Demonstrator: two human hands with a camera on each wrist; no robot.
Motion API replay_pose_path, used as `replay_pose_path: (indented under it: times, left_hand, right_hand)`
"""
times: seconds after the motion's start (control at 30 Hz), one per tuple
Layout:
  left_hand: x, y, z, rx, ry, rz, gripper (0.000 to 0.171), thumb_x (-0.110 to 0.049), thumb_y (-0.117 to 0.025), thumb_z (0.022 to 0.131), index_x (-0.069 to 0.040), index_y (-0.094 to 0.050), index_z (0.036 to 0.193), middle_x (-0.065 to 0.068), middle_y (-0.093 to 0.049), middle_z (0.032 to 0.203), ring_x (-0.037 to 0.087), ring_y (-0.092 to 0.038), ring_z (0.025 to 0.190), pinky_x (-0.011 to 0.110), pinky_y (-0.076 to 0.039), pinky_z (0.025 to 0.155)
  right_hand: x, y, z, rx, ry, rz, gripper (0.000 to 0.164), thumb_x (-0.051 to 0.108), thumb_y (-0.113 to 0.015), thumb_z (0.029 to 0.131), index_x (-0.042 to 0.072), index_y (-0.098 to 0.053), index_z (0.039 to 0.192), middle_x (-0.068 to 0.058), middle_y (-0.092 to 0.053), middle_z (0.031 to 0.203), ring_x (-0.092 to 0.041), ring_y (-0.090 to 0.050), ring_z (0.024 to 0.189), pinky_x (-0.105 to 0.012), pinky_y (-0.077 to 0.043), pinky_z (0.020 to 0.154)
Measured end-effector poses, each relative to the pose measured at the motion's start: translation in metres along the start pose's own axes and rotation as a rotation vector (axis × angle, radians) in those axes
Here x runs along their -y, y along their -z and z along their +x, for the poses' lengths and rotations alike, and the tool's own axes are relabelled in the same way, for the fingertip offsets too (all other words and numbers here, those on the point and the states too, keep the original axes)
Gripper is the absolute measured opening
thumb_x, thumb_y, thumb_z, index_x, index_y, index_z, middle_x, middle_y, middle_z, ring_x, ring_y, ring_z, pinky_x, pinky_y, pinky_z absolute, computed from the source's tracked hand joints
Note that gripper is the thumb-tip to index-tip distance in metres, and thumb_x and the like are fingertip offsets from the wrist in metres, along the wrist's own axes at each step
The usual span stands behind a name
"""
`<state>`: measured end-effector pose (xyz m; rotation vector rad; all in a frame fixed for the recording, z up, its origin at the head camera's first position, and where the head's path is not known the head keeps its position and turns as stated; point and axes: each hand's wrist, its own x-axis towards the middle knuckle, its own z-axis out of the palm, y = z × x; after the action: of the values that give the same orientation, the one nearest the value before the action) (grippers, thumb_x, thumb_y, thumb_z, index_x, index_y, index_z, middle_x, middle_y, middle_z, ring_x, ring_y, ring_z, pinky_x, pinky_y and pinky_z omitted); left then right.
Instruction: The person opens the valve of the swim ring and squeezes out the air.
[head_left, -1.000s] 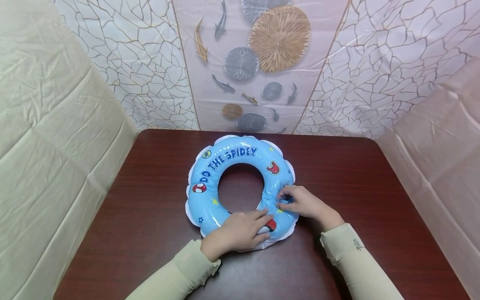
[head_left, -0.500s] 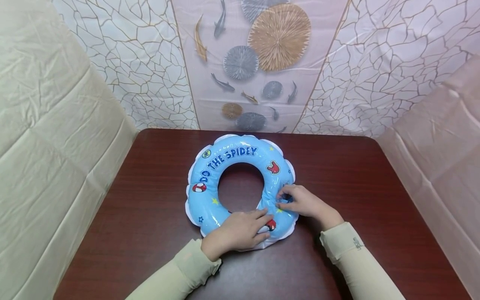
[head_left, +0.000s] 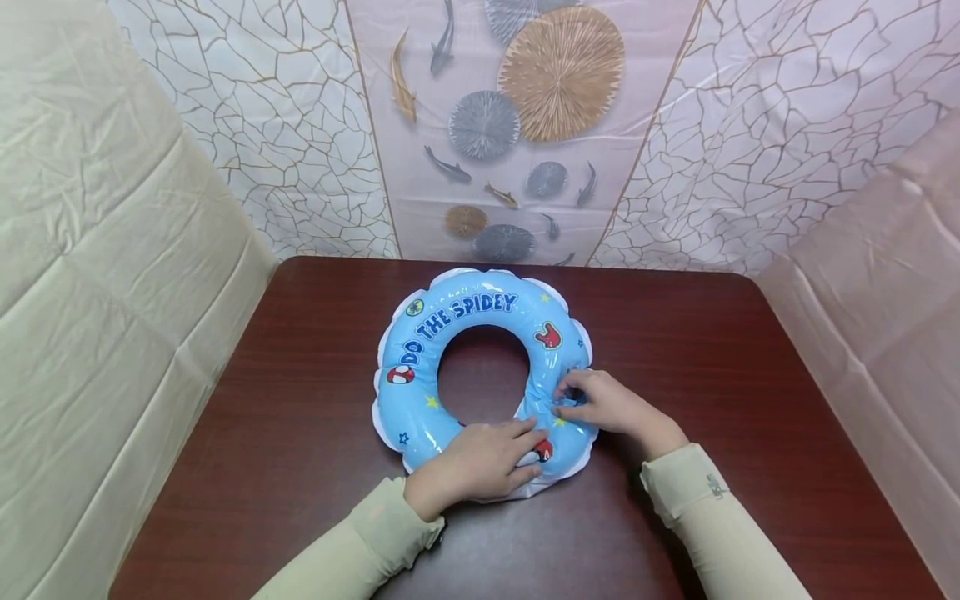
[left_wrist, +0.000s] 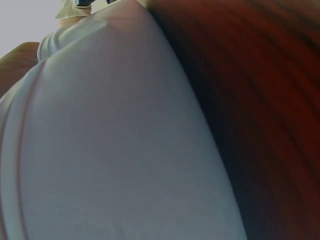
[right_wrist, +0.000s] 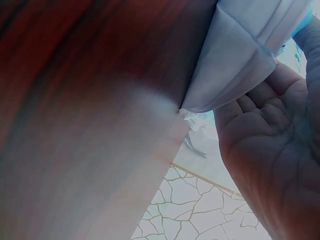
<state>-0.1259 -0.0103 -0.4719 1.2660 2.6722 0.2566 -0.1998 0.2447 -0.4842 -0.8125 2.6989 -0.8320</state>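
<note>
While the left hand (head_left: 476, 462) presses flat on the ring (head_left: 420, 367) on the tabletop (head_left: 712, 350), the right hand (head_left: 611, 406) pinches its valve (head_left: 572, 398), likely mid-deflation; next needs steady squeezing.

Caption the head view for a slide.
Left hand presses flat on a blue inflatable swim ring on a dark wooden table while right hand pinches its valve.

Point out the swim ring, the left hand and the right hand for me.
swim ring (head_left: 420, 346): head view, blue top surface at the lettering.
left hand (head_left: 474, 462): head view, back of the hand.
right hand (head_left: 611, 406): head view, back of the hand.
</note>
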Motion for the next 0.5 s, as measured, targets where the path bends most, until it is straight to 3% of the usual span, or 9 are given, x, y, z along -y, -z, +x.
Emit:
replay_pose_path:
  times: [0.5]
  left_hand:
    - [-0.0014,0.0014,0.0008,0.025,0.022,0.003,0.054,-0.048,-0.046,0.105,-0.022,-0.046,0.152,0.002,-0.045,0.155,0.016,-0.05,0.136,0.038,-0.049,0.102]
  right_hand:
    - [0.0011,-0.0018,0.0009,0.013,-0.004,0.018,0.019,0.024,-0.08,0.088,0.013,-0.069,0.097,0.005,-0.064,0.087,-0.012,-0.059,0.079,-0.03,-0.055,0.075]
